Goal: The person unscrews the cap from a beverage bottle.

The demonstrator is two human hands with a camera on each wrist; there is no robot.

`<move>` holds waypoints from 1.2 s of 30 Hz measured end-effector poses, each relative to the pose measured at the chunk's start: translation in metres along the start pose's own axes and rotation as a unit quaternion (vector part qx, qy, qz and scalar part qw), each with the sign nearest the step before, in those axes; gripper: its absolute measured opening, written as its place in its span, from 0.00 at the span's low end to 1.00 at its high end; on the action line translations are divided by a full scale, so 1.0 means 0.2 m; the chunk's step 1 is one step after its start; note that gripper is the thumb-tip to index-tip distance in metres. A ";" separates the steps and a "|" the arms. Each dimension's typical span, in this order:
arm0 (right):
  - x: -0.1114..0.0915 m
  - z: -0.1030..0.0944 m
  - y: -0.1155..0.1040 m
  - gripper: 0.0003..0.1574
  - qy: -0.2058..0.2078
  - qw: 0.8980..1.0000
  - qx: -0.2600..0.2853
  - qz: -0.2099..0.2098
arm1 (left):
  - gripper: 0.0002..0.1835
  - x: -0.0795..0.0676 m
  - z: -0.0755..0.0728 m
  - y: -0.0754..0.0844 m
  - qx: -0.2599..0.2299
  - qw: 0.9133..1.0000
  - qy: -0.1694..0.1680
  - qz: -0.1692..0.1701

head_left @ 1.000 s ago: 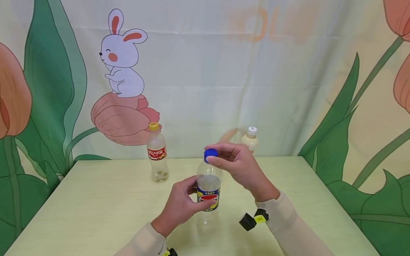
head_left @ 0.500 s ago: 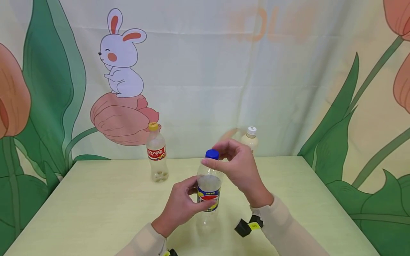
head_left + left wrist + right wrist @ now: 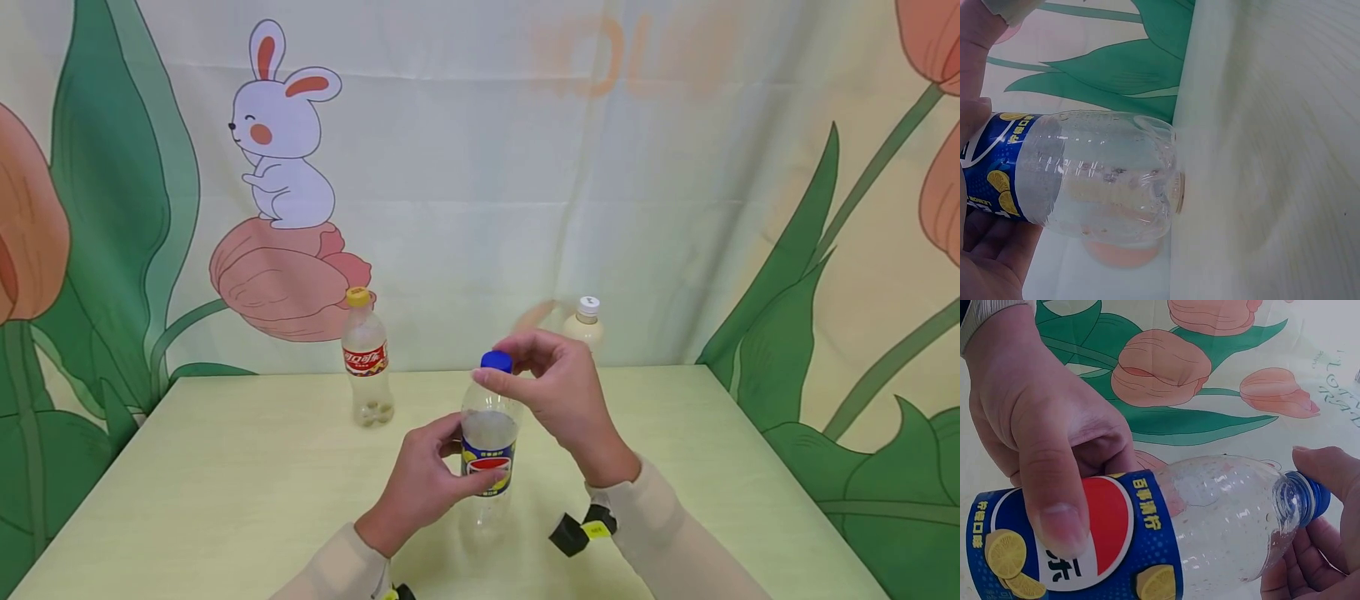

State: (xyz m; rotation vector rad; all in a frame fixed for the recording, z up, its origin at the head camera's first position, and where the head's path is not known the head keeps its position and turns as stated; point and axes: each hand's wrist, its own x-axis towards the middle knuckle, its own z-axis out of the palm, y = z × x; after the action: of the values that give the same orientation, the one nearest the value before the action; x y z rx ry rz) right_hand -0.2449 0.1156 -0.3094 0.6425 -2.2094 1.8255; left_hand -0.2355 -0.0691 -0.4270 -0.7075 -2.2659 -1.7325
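Note:
A clear plastic soda bottle [image 3: 491,429] with a blue lemon-pattern label stands upright on the table, topped by a blue cap [image 3: 496,361]. My left hand [image 3: 420,492] grips it around the label, thumb across the front. In the left wrist view the bottle's clear base [image 3: 1110,178] meets the tabletop. My right hand [image 3: 562,392] is at the neck, thumb and fingers on opposite sides of the blue cap. The right wrist view shows the cap [image 3: 1314,495] seated on the neck, with the thumb against its edge. The bottle looks empty apart from droplets.
Behind to the left stands a clear cola bottle [image 3: 366,360] with a red label and yellow cap. A cream-coloured bottle [image 3: 585,329] with a white cap is at the back right, partly hidden by my right hand. A printed curtain [image 3: 450,167] borders the pale table [image 3: 225,483].
My right hand has turned around the cap: its thumb has gone from the cap's front to its left side, and the wrist has shifted slightly left. The left hand and bottle stay put.

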 end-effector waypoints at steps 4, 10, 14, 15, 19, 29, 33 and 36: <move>0.00 0.00 0.00 0.15 -0.006 1.000 0.011 0.001 | 0.30 0.00 0.00 0.00 -0.004 1.000 0.000 0.003; 0.01 0.00 0.00 0.15 -0.017 0.999 0.030 0.000 | 0.30 0.00 0.00 0.00 -0.003 1.000 0.007 0.005; 0.01 0.00 0.00 0.16 -0.023 0.999 0.035 0.004 | 0.30 0.00 0.00 -0.01 -0.002 1.000 0.009 0.007; 0.01 0.00 0.00 0.16 -0.025 0.999 0.036 0.005 | 0.30 0.00 0.00 -0.01 -0.002 1.000 0.008 0.007; 0.01 0.00 0.00 0.17 -0.033 0.999 0.040 0.011 | 0.30 0.00 0.00 -0.01 -0.001 1.000 0.006 0.006; 0.01 0.00 0.01 0.20 -0.049 0.998 0.039 0.026 | 0.30 0.00 0.00 -0.01 -0.001 1.000 0.008 0.002; 0.01 0.00 0.00 0.21 -0.045 0.998 0.037 0.029 | 0.30 0.00 0.00 -0.01 -0.001 1.000 0.009 0.002; 0.01 0.01 0.00 0.23 -0.037 0.998 0.030 0.033 | 0.30 0.00 0.00 -0.01 -0.001 1.000 0.009 0.005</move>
State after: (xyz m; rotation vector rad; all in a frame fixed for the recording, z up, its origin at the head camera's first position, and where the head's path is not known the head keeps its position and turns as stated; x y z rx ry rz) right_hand -0.2458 0.1140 -0.3091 0.6661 -2.2557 1.9379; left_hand -0.2364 -0.0703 -0.4289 -0.6999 -2.2439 -1.7306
